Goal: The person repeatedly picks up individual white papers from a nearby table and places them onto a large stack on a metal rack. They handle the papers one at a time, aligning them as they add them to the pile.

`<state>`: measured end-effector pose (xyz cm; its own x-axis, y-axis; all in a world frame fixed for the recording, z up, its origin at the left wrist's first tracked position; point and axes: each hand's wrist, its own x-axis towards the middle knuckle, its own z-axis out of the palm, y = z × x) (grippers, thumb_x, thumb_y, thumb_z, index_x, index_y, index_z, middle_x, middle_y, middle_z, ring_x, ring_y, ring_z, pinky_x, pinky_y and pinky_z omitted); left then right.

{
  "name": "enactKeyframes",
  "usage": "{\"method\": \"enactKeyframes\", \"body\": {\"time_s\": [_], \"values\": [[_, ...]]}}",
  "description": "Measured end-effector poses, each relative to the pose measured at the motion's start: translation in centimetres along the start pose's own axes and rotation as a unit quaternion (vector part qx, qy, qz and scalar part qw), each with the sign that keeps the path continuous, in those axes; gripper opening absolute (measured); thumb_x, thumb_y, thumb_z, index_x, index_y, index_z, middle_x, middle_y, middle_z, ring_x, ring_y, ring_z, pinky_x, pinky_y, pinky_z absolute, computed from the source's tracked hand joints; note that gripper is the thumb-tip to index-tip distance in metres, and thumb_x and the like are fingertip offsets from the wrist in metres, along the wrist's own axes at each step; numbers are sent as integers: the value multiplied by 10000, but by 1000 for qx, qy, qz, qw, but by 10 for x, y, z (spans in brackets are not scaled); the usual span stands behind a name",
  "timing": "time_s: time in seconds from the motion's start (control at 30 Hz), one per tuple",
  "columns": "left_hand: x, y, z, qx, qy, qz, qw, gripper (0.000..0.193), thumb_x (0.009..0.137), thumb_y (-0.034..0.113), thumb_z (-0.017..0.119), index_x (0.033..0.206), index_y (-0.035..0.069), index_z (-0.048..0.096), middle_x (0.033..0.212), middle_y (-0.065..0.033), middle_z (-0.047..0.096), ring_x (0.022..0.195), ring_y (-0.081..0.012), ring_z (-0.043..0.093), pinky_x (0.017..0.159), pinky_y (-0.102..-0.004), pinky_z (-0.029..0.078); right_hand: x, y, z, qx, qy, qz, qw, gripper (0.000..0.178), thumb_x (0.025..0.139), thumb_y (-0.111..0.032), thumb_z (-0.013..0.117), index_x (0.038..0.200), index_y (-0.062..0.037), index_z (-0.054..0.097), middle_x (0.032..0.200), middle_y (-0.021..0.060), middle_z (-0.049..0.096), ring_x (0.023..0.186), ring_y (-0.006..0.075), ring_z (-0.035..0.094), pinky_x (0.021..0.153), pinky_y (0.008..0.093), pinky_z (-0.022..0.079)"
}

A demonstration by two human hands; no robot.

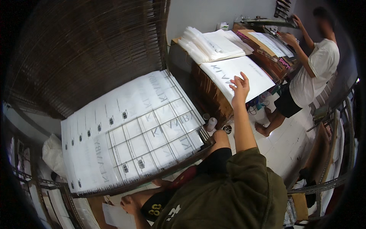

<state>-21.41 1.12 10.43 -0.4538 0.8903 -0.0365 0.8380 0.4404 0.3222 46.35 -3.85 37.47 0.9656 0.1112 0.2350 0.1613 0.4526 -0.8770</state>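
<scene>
My right hand [240, 87] reaches forward with fingers spread and rests on the near edge of a white printed sheet [249, 72] that lies on a brown cardboard stack [211, 97]. It holds nothing. My left hand [130, 204] is low by my knee, next to a loose white sheet [114, 215]; its fingers are too small and dark to read. In front of me a tilted wire rack [129, 133] carries several overlapping rows of white printed sheets.
A pile of white sheets [211, 44] sits behind the cardboard stack. A small white bottle [211, 124] and a round tin [227, 129] stand on the floor. Another person in a white shirt [316, 72] works at a bench at the right. Metal shelving [328, 183] is lower right.
</scene>
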Motion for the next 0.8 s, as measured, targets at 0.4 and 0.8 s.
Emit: {"method": "enactKeyframes", "body": {"time_s": [0.4, 0.8], "values": [[0, 22, -9, 79, -32, -24, 996, 611, 782, 484, 603, 1331, 236, 497, 1337, -77, 448, 1190, -334, 482, 887, -537, 465, 66, -12, -36, 77, -2, 3, 997, 553, 888, -174, 651, 1362, -51, 393, 1083, 89, 531, 973, 227, 597, 769, 373, 509], [-5, 30, -16, 48, -53, -32, 997, 624, 777, 452, 625, 1347, 237, 485, 1380, -91, 418, 1219, -346, 458, 901, -548, 462, 189, 27, -13, 130, 175, 69, 973, 1171, 755, -227, 811, 1488, -147, -99, 1492, 179, 227, 1375, 327, 264, 986, 548, 420]]}}
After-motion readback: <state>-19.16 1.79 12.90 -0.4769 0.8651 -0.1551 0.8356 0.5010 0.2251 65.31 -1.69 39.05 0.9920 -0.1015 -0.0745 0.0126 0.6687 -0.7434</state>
